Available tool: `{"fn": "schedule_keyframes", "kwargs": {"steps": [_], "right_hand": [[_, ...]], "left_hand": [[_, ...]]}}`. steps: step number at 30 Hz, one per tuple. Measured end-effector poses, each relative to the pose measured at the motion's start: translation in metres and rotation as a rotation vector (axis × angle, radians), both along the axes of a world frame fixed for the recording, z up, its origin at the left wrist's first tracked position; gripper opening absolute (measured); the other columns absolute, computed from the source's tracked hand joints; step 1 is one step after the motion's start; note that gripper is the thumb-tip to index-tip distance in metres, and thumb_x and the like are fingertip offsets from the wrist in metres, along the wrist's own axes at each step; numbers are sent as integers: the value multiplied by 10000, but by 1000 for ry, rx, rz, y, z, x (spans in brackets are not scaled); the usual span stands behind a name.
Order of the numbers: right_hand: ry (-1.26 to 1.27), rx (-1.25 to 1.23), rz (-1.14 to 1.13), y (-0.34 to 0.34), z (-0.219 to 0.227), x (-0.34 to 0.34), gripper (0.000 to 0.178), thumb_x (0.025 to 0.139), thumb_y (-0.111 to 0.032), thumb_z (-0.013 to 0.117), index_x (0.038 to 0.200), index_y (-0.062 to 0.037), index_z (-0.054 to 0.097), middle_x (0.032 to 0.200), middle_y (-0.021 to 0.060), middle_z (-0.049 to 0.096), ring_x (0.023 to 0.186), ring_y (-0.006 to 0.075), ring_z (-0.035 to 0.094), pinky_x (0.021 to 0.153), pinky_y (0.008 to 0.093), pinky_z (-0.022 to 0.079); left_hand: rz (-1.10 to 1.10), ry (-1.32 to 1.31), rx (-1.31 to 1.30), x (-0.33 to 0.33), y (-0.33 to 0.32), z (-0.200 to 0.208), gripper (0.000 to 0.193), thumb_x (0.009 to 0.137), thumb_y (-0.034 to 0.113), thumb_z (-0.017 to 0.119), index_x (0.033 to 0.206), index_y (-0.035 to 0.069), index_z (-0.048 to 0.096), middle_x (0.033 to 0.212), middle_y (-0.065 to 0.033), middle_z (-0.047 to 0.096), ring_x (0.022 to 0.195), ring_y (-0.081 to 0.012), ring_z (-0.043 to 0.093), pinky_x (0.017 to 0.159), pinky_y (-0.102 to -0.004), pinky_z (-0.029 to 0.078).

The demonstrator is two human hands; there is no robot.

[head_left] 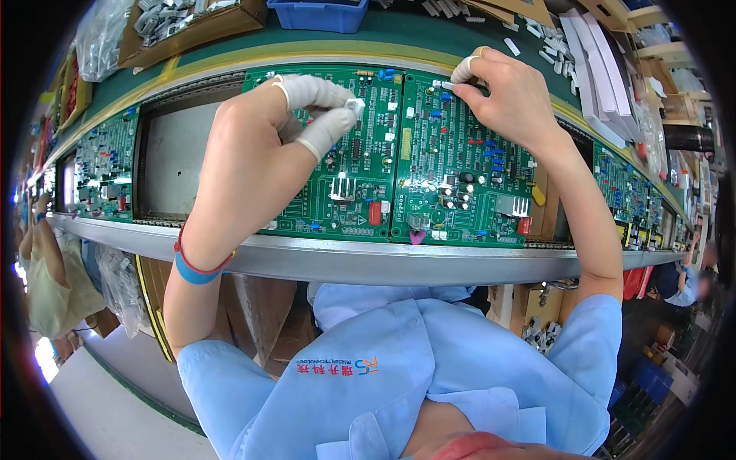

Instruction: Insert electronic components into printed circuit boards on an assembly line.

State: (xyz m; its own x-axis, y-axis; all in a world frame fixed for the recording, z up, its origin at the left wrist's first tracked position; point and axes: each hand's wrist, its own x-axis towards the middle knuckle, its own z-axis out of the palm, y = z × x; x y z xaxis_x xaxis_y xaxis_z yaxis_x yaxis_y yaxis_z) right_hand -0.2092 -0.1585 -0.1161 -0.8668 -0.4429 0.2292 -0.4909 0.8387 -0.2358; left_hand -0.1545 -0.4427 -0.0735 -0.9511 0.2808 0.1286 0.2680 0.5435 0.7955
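Note:
Two green circuit boards lie side by side on the rail line in front of me: a left board (366, 165) and a right board (429, 157). My left hand (249, 157), wearing white finger cots, pinches a small white connector (356, 106) above the left board. At the far edge of the right board, my right hand (515, 96) has thumb and a cot-covered forefinger closed on another small white connector (443, 84). That connector touches the board or sits just over it; which one I cannot tell.
A metal rail (330, 257) runs along the near side. More boards (107, 165) sit farther left, past a grey plate (180, 165). Beyond the line stand a blue bin (318, 17), a cardboard box of parts (188, 34) and loose white connectors (512, 47).

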Motion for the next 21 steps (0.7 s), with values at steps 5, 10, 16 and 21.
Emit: {"fn": "schedule_keyframes", "kwargs": {"steps": [5,10,16,21], "right_hand": [[127,72,81,2,1,2,87,795,-134,723,846,-77,681,826,30,624,702,238,643,600,333,495],[263,90,104,-1,-3,4,72,782,-122,681,755,-63,649,763,50,593,703,251,658,577,366,511],[310,113,135,2,-8,4,79,798,-117,674,767,-63,627,776,49,583,718,251,653,585,368,514],[340,120,172,5,-5,6,82,810,-125,677,801,-69,617,785,46,564,718,260,638,588,381,507]], "left_hand": [[-16,-182,-50,13,4,10,95,858,90,711,906,10,696,774,4,680,625,-10,532,560,-186,384],[-40,-301,-62,32,14,11,94,857,85,705,847,-2,671,712,-4,667,605,-23,544,540,-192,401],[-3,-208,-66,60,25,-2,145,810,117,750,736,16,678,516,-90,568,404,-137,506,408,-304,374],[44,-215,-230,76,37,-7,122,856,106,717,832,-14,706,599,-33,622,533,-39,512,480,-226,389]]}}
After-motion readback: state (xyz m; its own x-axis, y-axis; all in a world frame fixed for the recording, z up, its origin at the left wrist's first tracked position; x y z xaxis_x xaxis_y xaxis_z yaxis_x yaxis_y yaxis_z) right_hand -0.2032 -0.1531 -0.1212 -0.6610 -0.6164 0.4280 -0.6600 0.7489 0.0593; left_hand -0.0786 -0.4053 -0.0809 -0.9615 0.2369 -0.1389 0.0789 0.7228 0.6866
